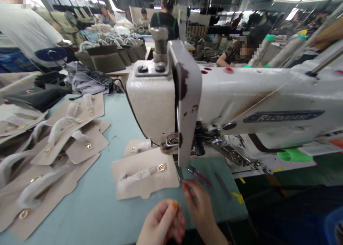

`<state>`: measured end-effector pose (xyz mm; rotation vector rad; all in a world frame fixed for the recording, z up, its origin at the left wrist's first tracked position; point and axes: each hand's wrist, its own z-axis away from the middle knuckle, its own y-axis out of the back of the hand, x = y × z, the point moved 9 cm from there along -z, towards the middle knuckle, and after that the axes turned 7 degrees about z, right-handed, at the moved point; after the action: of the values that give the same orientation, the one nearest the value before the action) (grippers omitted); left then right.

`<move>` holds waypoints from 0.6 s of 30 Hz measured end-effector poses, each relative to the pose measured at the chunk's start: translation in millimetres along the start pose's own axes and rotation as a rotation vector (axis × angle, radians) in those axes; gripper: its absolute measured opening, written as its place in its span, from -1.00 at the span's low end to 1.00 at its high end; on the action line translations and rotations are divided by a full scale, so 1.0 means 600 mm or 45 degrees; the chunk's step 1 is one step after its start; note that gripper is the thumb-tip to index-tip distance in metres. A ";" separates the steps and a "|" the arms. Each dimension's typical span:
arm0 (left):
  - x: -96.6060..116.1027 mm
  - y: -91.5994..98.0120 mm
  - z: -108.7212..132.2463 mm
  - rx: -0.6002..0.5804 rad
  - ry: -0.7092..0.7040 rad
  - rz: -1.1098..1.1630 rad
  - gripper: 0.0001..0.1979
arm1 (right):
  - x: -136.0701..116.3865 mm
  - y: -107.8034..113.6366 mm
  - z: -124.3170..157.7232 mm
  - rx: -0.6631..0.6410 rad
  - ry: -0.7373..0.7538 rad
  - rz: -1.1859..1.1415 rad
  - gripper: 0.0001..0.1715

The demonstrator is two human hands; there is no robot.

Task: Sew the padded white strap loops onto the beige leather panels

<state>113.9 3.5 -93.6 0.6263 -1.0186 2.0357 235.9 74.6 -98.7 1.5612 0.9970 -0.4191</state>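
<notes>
A beige bag panel (pixel 139 164) lies flat under the head of the sewing machine (pixel 152 98). It carries a handle wrapped in white film (pixel 134 180) and a gold buckle (pixel 161 167). My left hand (pixel 162 221) is just below the panel, fingers curled and thumb pressed in, with an orange patch on the thumb tip. Close to the panel's lower right corner, my right hand (pixel 199 204) has its fingertips pinched together. Whatever either hand holds is too small or hidden to make out. Thread snips (pixel 199 175) with pinkish handles lie just beyond my right hand.
More beige panels with wrapped handles (pixel 77 141) are heaped on the left of the green tabletop (pixel 107 209). A dark flat strip (pixel 223 186) and yellow tape (pixel 238 198) sit near its right edge. Brown bags (pixel 104 57) stand behind. Several people work in the background.
</notes>
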 end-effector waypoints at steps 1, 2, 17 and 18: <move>0.018 0.015 0.012 -0.055 -0.007 -0.173 -0.56 | 0.016 0.039 0.004 0.099 0.010 0.169 -0.71; 0.053 0.032 0.018 -0.073 -0.091 -0.346 -0.56 | 0.031 0.070 0.005 0.166 0.022 0.339 -0.69; 0.311 0.029 -0.202 -0.289 -0.634 -2.051 -0.62 | 0.043 0.088 -0.011 0.065 0.071 0.741 -0.72; 0.304 0.037 -0.200 -0.307 -0.579 -2.004 -0.61 | 0.044 0.101 -0.011 0.081 -0.024 0.606 -0.72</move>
<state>-22.0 168.7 -44.2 1.2310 -0.5671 0.3924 296.6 93.0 -78.4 1.7837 0.5723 -0.1325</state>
